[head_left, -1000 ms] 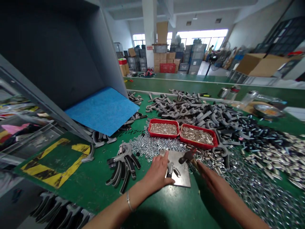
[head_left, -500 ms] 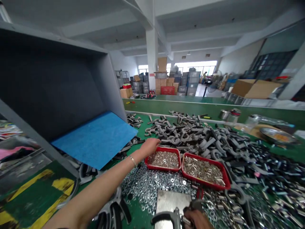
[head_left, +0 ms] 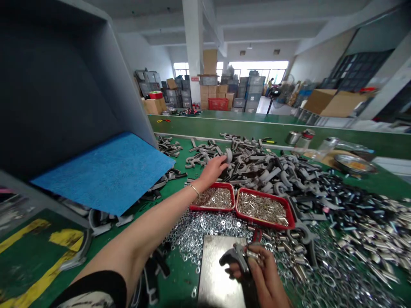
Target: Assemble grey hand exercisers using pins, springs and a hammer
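Note:
My left hand stretches past the red trays, its fingers closed on a grey hook-shaped metal clamp part at the near edge of a heap of such parts. Over the bare metal plate, my right hand grips a dark grey clamp part with a coil spring on its side. Two red trays lie between the hands: the left tray holds tiny metal pieces, the right tray small pins. Loose washers spread in front of them.
A large grey bin lies tipped at the left, with a blue sheet at its mouth. Black-handled bolts, metal sleeves and rings cover the right side. Jars and a metal dish stand farther back.
My left hand has moved forward from beside the left tray and taken hold of a clamp part. My right hand has raised its clamp part over the plate. The view has tilted down.

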Tool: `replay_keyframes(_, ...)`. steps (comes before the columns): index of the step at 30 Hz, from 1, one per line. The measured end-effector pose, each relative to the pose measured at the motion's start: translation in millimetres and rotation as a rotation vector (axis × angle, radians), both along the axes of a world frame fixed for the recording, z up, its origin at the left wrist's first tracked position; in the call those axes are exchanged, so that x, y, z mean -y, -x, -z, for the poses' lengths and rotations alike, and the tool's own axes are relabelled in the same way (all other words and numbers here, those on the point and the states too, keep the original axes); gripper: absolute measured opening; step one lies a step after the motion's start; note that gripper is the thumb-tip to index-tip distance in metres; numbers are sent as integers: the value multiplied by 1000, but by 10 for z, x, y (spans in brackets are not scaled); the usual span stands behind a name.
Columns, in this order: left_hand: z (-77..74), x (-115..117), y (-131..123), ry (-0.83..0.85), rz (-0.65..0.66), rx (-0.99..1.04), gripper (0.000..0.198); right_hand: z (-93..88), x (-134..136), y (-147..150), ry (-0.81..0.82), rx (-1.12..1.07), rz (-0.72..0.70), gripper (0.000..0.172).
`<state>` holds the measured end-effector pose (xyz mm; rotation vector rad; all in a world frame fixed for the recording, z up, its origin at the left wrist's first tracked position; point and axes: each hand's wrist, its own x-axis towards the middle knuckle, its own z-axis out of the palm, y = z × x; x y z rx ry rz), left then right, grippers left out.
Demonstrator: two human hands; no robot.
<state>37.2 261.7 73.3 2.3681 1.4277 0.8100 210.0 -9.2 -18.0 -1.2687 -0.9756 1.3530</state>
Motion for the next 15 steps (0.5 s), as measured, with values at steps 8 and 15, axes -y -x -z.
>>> replay_keyframes(8,41,2492,183,753,114,920,32,-244,362,-127,162,-30,-337,34)
replay_keyframes(15,616,3494,36,902,-114,884,47,-385,656,-56,-349,807,-330,26)
